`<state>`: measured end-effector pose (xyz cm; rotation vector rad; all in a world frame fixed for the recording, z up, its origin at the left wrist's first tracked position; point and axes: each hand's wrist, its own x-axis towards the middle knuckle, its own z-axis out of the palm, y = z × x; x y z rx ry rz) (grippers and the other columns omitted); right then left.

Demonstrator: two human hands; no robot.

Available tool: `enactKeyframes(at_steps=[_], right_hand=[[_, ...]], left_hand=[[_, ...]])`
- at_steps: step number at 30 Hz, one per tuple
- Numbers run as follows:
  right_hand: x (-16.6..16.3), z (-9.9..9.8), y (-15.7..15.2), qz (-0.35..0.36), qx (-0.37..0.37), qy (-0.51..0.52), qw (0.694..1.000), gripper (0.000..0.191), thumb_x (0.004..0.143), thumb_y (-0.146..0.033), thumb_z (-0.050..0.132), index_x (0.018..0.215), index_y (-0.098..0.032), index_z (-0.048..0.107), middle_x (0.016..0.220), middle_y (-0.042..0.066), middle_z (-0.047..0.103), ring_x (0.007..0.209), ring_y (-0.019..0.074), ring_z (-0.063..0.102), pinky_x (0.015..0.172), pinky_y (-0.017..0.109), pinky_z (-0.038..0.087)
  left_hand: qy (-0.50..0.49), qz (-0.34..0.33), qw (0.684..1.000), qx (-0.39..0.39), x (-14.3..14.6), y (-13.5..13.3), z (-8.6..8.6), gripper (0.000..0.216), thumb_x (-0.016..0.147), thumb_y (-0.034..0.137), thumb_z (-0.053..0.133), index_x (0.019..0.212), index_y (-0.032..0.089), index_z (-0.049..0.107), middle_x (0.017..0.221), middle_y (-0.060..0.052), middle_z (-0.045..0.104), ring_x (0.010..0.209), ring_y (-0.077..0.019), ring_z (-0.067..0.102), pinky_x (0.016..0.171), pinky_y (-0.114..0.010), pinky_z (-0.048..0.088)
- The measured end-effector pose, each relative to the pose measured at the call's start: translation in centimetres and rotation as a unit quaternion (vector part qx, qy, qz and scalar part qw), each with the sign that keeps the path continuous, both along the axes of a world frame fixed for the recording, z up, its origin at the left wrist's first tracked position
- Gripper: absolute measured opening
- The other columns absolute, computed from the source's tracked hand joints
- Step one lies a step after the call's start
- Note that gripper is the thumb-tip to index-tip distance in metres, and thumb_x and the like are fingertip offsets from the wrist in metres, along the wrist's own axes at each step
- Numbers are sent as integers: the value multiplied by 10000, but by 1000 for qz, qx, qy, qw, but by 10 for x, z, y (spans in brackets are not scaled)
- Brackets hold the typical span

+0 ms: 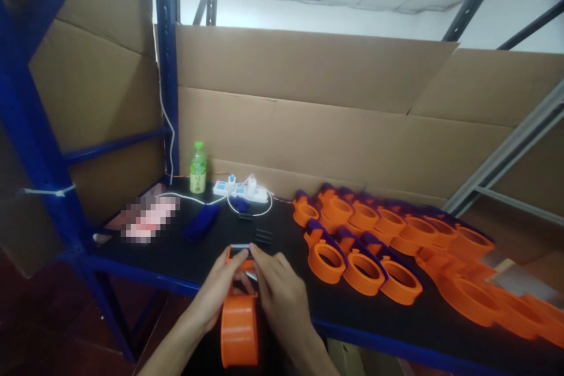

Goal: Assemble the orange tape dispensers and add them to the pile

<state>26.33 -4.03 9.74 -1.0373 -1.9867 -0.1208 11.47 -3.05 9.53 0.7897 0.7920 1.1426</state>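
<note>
An orange tape dispenser [239,332] is held at the table's front edge, its round, drum-like part hanging toward me. My left hand [215,291] grips its narrower far end from the left, thumb on top. From the right, my right hand [282,285] closes on the same end, with thumb and fingertips pressed near a thin greyish strip [240,245] across the tip. My fingers hide most of that end. Just beyond my hands, several dark strips [263,237] lie on the black tabletop. A loose blue handle-like piece [201,222] rests to their left.
Rows of orange dispensers with blue handles [363,270] fill the table's right side. More orange bodies [480,299] lie at the far right. A white power strip [242,191] with cables and a green bottle [198,169] stand at the back. Blue posts [167,70] and cardboard walls [308,111] enclose the table.
</note>
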Motion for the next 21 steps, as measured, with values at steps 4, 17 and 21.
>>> enactKeyframes(at_steps=[4,17,21], right_hand=[[-8,35,67,-42,-101,-23,994,302,981,-210,478,1214,-252,666,1075,66,717,955,192,653,860,340,542],[-41,53,149,-31,-122,22,992,348,947,-356,591,1231,-155,579,1225,76,596,1059,225,615,887,407,538],[-40,55,151,-25,-124,43,991,347,949,-355,587,1233,-155,577,1227,79,595,1056,221,616,887,409,538]], left_hand=[[-34,43,998,-16,-12,9,1,398,830,471,666,1095,190,571,719,-32,706,474,-152,630,529,-306,552],[-90,72,991,-64,-17,15,5,381,784,473,704,987,171,589,669,-29,697,437,-199,643,478,-350,552],[-97,75,990,-65,-18,17,4,386,790,465,703,1009,167,591,652,-25,689,447,-193,644,515,-361,565]])
